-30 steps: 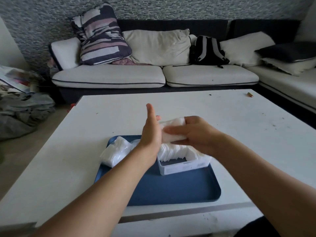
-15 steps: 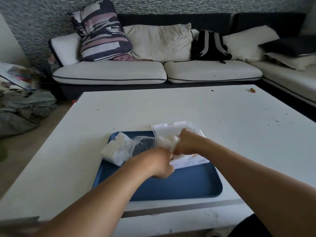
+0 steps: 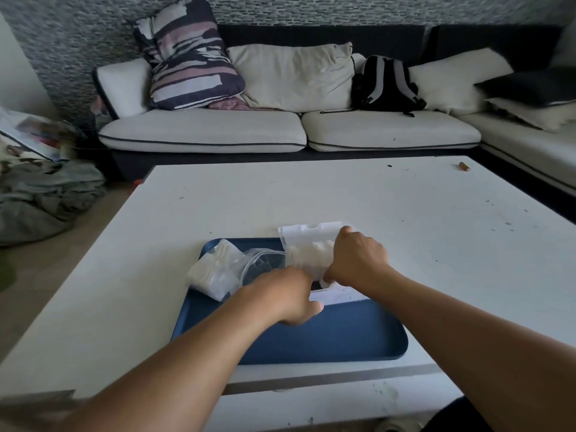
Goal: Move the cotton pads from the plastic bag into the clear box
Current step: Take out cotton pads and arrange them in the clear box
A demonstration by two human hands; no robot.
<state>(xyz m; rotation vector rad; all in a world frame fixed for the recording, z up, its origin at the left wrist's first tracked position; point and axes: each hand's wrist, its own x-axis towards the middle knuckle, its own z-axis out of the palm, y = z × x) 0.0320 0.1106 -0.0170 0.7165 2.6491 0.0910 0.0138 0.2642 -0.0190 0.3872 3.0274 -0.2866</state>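
**Two hands at work over a box of cotton pads**

Behind everything, a pale sofa [image 3: 280,132] piled with cushions, a striped pillow [image 3: 190,57] and a dark backpack [image 3: 386,82]. Nearer, a broad white desk [image 3: 343,194], speckled with marks, a small brown object [image 3: 463,166] lying near its far right edge. Set on the desk's near side, a blue tray [image 3: 343,338]. On the tray's far left corner, the plastic bag [image 3: 218,272], mouth gaping toward the middle, white cotton pads [image 3: 204,271] still bunched inside. Just right of the bag, the clear box [image 3: 336,294], lid [image 3: 307,233] tipped up at the back, a stack of pads [image 3: 308,255] packed within. Left hand [image 3: 290,297] curled at the box's near left corner, grip closed with fingers tucked under; whether on the box wall or on nothing, impossible to tell. Right hand [image 3: 358,260] down on the box from the right, fingers bent in against the pads, grip narrow around the stack.
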